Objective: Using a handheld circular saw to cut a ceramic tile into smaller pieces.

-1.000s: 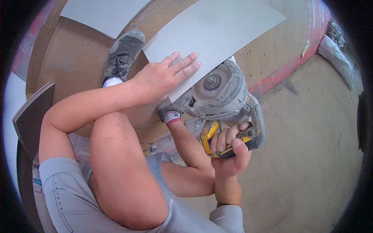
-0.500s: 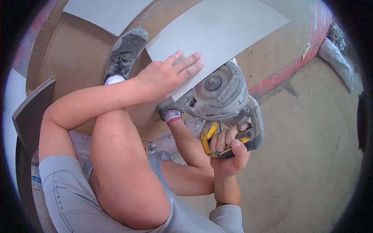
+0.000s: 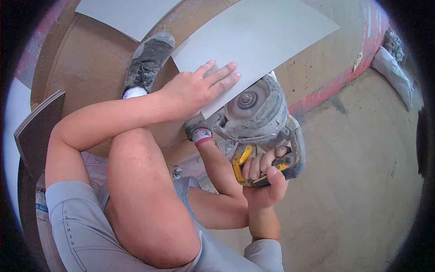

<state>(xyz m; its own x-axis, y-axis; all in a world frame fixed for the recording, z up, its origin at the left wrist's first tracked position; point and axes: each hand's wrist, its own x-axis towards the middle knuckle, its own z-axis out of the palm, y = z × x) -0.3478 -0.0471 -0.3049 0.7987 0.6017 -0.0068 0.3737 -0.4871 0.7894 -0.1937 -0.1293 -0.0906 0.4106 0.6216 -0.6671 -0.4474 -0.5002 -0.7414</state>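
Observation:
My left hand (image 3: 199,88) lies flat with fingers spread on the near left corner of a large white tile (image 3: 263,36). In my right hand (image 3: 267,174) is the yellow and black handle of a dusty handheld circular saw (image 3: 258,109); my fingers wrap round the grip and the thumb lies along its near side. The saw's round blade (image 3: 246,100) faces up toward me, its far edge right at the tile's near right edge. Whether the blade cuts into the tile there, I cannot make out.
Brown cardboard (image 3: 86,59) lies beneath the tile, with another white sheet (image 3: 129,16) at the far left. Dark slabs (image 3: 41,131) lean at the left. My shoe (image 3: 149,61) rests beside the tile. A red-edged board (image 3: 326,95) and a white bag (image 3: 392,72) are at the right.
The saw in my right hand has shifted slightly left and nearer to me along the tile's edge. My left hand stays pressed on the tile.

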